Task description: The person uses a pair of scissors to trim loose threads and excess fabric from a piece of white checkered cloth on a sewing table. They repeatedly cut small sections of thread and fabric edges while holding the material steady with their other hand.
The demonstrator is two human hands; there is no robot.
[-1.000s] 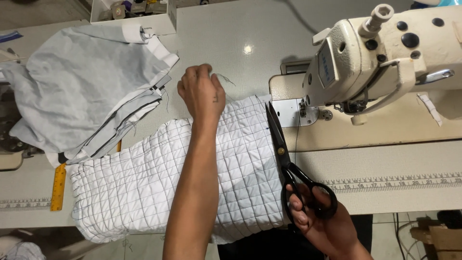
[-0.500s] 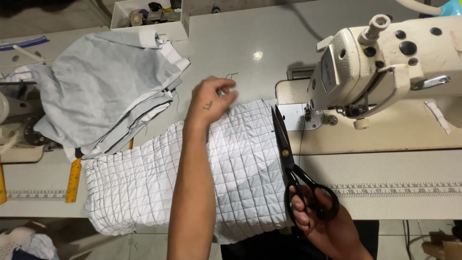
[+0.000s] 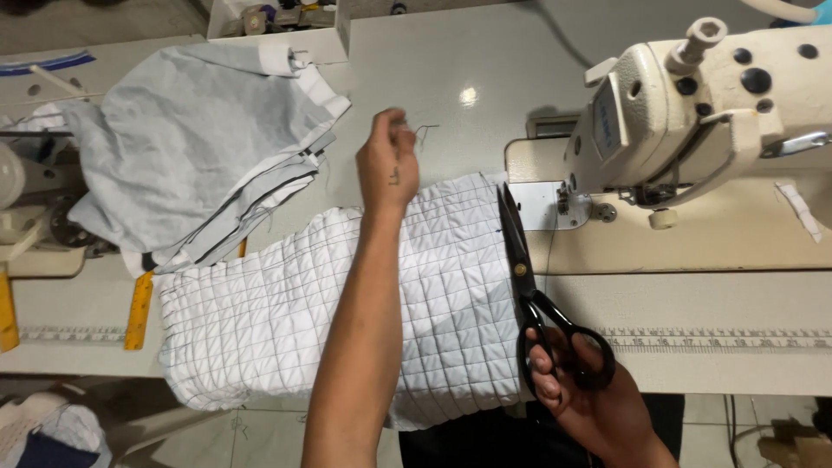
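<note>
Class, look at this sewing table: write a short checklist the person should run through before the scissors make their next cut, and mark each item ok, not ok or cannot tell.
1. Scissors gripped firmly: ok, the right hand has fingers through the black handles.
2. Blades lined up with the edge of the white quilted fabric: ok, they lie along its right edge.
3. Left hand away from the blades: ok, it is raised over the fabric's far edge, pinching a thin thread.
4. Fabric lying flat: not ok, it is puckered at the left end.
5. Blades open or shut: cannot tell.
6. Sewing machine clear of the cutting line: ok, it stands to the right.
</note>
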